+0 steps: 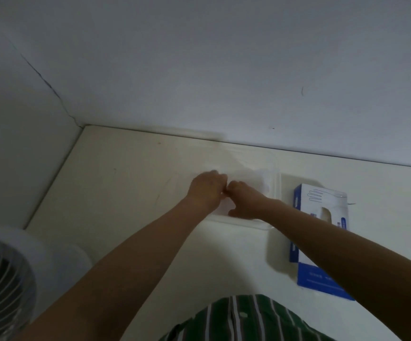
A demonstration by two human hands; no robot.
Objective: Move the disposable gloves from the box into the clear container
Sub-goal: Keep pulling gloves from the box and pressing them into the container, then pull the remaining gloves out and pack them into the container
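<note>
Left hand (208, 190) and right hand (242, 196) were curled over the clear container (277, 190), hold unclear; gloves probably flimsy, slippery, best pinched bunched.

The scene is dim and flat, with a cool grey-blue cast on the wall (199, 57) and a duller cream tone on the bench (125, 180). No lamp or window shows. A soft, faint shadow lies on the bench just left of the box (322, 217). The left hand (208, 189) and right hand (243, 198) are smeared by motion blur, their fingers indistinct. The clear container (275, 188) almost melts into the pale bench. Wide-angle distortion bends the bench's far edge, and the fan (0, 279) at lower left looks soft.
</note>
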